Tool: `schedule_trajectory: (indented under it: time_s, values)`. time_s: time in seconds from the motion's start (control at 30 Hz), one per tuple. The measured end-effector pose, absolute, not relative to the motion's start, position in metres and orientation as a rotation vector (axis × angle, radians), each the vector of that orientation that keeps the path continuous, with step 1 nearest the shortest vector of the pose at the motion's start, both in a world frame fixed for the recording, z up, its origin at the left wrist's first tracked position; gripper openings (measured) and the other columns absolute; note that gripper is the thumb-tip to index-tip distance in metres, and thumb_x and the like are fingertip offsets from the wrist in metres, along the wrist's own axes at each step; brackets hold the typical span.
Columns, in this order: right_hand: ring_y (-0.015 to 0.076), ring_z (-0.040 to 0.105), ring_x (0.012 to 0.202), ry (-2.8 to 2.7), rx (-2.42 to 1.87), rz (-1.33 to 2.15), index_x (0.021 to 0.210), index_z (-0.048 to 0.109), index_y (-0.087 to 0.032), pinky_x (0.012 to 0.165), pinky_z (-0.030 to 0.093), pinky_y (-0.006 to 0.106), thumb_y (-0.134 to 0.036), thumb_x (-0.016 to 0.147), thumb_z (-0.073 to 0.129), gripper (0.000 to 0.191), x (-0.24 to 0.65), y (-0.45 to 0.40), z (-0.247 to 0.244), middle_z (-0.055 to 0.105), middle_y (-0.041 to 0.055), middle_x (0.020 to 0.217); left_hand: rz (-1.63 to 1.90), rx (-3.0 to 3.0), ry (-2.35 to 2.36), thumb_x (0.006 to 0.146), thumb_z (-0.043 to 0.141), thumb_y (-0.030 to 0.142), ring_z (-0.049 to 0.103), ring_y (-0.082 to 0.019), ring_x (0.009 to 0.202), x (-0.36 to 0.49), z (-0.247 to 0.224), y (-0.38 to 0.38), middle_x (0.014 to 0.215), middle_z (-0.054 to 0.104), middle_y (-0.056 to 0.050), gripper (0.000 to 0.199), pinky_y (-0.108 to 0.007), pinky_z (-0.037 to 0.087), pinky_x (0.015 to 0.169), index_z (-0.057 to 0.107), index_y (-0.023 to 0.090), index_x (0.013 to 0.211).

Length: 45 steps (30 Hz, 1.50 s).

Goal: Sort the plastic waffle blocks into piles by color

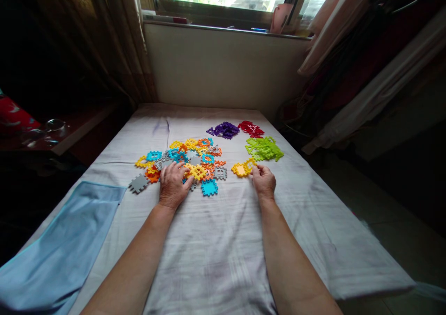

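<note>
My left hand (173,184) rests with its fingers spread on a mixed heap of interlocking plastic tiles in yellow, orange, blue and grey. Beneath and beside its fingertips is a yellow window-shaped tile (197,172). A blue square tile (209,187) lies at the heap's near edge, and a grey tile (138,183) at its left end. To the right, my right hand (264,181) pinches a yellow tile (250,165) with an open frame. Another yellow tile (239,169) lies against it on the cloth; whether the two are joined I cannot tell.
Purple tiles (225,129), red tiles (251,128) and lime green tiles (265,148) form separate piles toward the back right. A light blue cloth bag (66,245) lies on the left of the cloth-covered table (216,259). Behind stand a wall and a window sill with a pink cup (280,17).
</note>
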State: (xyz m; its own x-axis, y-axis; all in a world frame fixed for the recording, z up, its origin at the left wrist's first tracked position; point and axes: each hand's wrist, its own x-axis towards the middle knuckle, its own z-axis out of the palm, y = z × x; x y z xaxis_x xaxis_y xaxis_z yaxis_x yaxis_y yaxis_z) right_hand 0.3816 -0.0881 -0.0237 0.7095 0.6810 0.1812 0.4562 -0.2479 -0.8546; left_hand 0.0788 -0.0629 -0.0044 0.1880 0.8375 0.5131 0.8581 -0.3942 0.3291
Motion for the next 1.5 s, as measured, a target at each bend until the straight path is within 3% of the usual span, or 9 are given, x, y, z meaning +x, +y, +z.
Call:
schedule_trajectory:
  time_s: [0.27, 0.47, 0.6, 0.73, 1.03, 1.5]
  values:
    - [0.0208, 0.064, 0.063, -0.849, -1.914, 0.274, 0.122, 0.062, -0.010, 0.064, 0.047, 0.030, -0.044, 0.075, 0.051, 0.059, 0.380, -0.090, -0.016, 0.071, 0.0049, 0.069, -1.012, -2.410, -1.685, 0.085, 0.062, 0.035, 0.051, -0.031, 0.130, 0.079, -0.004, -0.063, 0.126, 0.067, -0.007, 0.015, -0.058, 0.030, 0.113, 0.067, 0.026, 0.095]
    - [0.0187, 0.062, 0.064, -1.084, -1.870, 0.177, 0.103, 0.071, -0.018, 0.066, 0.047, 0.028, -0.041, 0.080, 0.050, 0.039, 0.354, -0.098, -0.003, 0.070, 0.0032, 0.069, -1.038, -2.413, -1.627, 0.088, 0.058, 0.034, 0.052, -0.030, 0.129, 0.080, -0.001, -0.064, 0.124, 0.069, -0.006, 0.013, -0.057, 0.029, 0.114, 0.067, 0.025, 0.092]
    - [0.0176, 0.065, 0.073, -1.481, -1.643, 0.180, 0.099, 0.072, -0.021, 0.076, 0.051, 0.030, -0.038, 0.085, 0.053, 0.029, 0.320, -0.101, -0.004, 0.074, 0.0053, 0.087, -1.018, -2.443, -1.606, 0.089, 0.055, 0.030, 0.052, -0.028, 0.129, 0.081, 0.001, -0.066, 0.124, 0.069, -0.004, 0.013, -0.056, 0.027, 0.115, 0.067, 0.025, 0.088]
    - [0.0222, 0.064, 0.103, -1.731, -1.491, 0.108, 0.106, 0.071, -0.021, 0.095, 0.048, 0.035, -0.031, 0.084, 0.060, 0.026, 0.292, -0.101, -0.005, 0.072, 0.0085, 0.111, -1.006, -2.421, -1.658, 0.088, 0.056, 0.033, 0.052, -0.028, 0.130, 0.082, 0.002, -0.067, 0.126, 0.068, -0.005, 0.018, -0.055, 0.027, 0.115, 0.068, 0.026, 0.099]
    - [0.0297, 0.049, 0.128, -1.986, -1.609, 0.151, 0.134, 0.059, -0.023, 0.104, 0.040, 0.045, -0.038, 0.080, 0.069, 0.056, 0.263, -0.085, 0.009, 0.057, 0.0109, 0.139, -0.981, -2.344, -1.790, 0.087, 0.055, 0.036, 0.053, -0.030, 0.128, 0.072, 0.002, -0.061, 0.126, 0.068, -0.007, 0.026, -0.053, 0.028, 0.114, 0.068, 0.025, 0.107]
    - [0.0259, 0.056, 0.114, -1.849, -1.536, 0.175, 0.114, 0.068, -0.024, 0.098, 0.040, 0.041, -0.029, 0.078, 0.069, 0.037, 0.258, -0.079, -0.008, 0.068, 0.0068, 0.120, -0.752, -2.451, -1.867, 0.081, 0.063, 0.053, 0.042, -0.036, 0.137, 0.073, 0.005, -0.065, 0.133, 0.064, -0.009, 0.052, -0.062, 0.016, 0.118, 0.062, 0.024, 0.124]
